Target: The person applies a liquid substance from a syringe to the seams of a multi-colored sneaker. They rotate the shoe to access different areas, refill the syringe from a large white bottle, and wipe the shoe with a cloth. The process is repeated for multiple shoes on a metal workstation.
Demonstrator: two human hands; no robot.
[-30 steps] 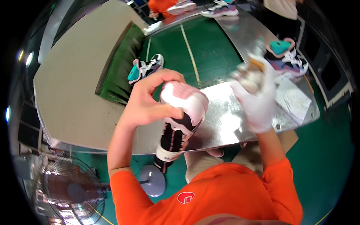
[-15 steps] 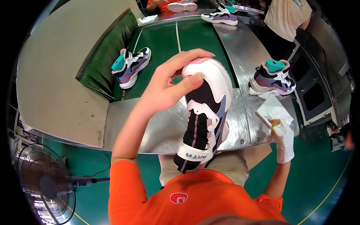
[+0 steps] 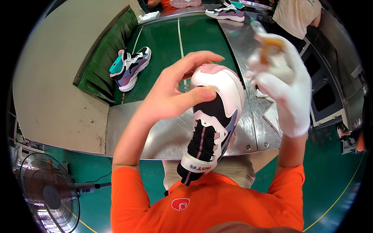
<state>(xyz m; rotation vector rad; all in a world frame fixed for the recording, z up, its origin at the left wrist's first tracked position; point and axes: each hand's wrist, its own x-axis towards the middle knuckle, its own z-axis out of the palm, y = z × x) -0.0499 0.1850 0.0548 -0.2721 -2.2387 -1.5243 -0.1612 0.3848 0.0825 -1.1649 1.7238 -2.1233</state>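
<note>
My left hand (image 3: 175, 91), bare, is closed round the toe of a sneaker (image 3: 227, 95), thumb on the upper and fingers at the pink sole. The shoe is white, black, pink and blue-grey; it hangs toe-up in front of my body with its strap end lowest. Raised beside it, apart from the shoe, my right hand (image 3: 289, 89) in a white glove is closed on a small brown-handled tool (image 3: 267, 48). Motion smears the tool, and its exact kind is unclear. A pale greenish tip shows above the fingers.
Another sneaker with a teal insert (image 3: 130, 72) lies on the green belt (image 3: 163, 42). One more sneaker (image 3: 227, 12) stands on the far metal edge. A white pad (image 3: 272, 116) lies partly behind my right arm. A fan (image 3: 50, 194) stands at left; people work beyond.
My right hand has risen from the white pad with the brown-handled tool and now hides the sneaker on the right. The left hand keeps its hold, the shoe's toe tipped slightly, showing more pink sole.
</note>
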